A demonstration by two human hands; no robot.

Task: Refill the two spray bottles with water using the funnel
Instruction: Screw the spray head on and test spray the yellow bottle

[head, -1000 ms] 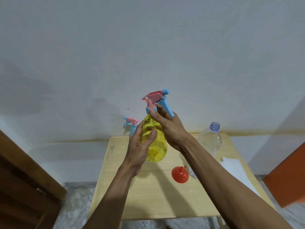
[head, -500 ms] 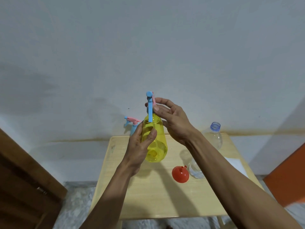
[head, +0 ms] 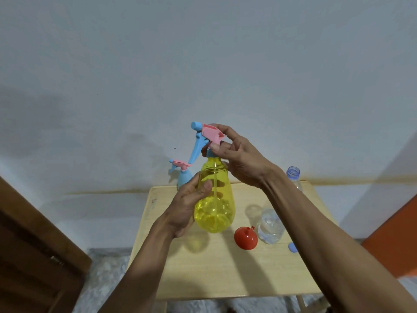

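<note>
My left hand [head: 188, 205] grips the body of a yellow spray bottle [head: 215, 203] held up above the wooden table [head: 203, 274]. My right hand [head: 240, 155] pinches its blue and pink spray head [head: 204, 137], whose nozzle points left. A second spray bottle, blue with a pink top [head: 181, 173], stands at the table's far left corner, partly behind my left hand. A red funnel [head: 245, 237] lies on the table, wide end down. Beside it stands a clear water bottle [head: 270, 227], uncapped, with a little water in it.
A small blue cap [head: 292, 247] lies on the table right of the water bottle. A white wall rises behind the table. A brown wooden door [head: 29, 256] is at the lower left, an orange surface [head: 397, 240] at the right.
My right hand has turned the spray head round on the yellow bottle: its nozzle pointed right, then toward me, and now points left. The bottle stays in my left hand.
</note>
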